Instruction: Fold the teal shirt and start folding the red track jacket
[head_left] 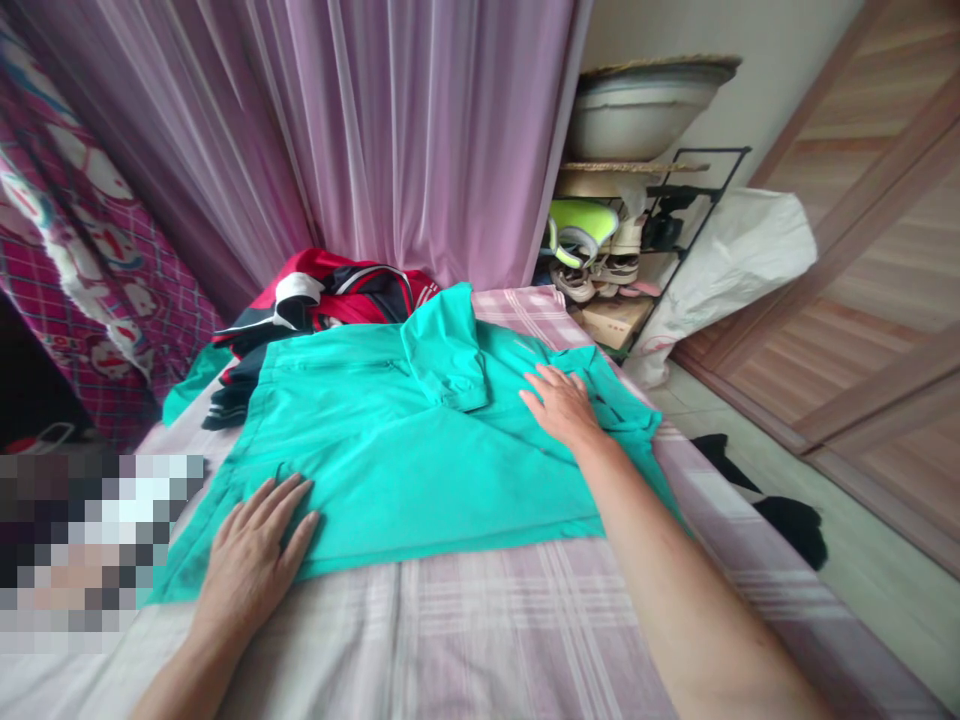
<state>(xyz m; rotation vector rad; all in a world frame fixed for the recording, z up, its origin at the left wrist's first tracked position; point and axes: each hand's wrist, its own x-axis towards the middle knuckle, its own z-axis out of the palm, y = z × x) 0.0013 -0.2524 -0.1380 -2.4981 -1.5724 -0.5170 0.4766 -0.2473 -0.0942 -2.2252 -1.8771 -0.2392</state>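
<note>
1. The green top [420, 480] lies flat on the bed, right in front of the person, under both hands. Its long way runs from left to right.
2. The left hand [255, 545] rests on the near left part of the top. Its palm is down, its fingers are loose and its thumb sticks out. It does not grip anything.
3. The right hand [564, 408] is farther out, on the right part of the top. Its palm is down too, its fingers are spread, and it is not clenched on anything.
4. The folded sleeve [446, 360] lies across the top, to the left of the right hand and a bit farther away. The right hand is nearer to it than the left hand is. The sleeve and the right hand are apart.
5. The top looks thin, smooth and a little shiny. Soft creases run over it, and a thin dark cord [280, 468] pokes up by the left fingers.
6. The bed sheet [450, 640] is pale pink with white stripes that cross.
7. Behind the top is a lumpy heap of red and dark clothes [337, 300]. The purple curtain [420, 130] hangs in long, soft folds.
</note>
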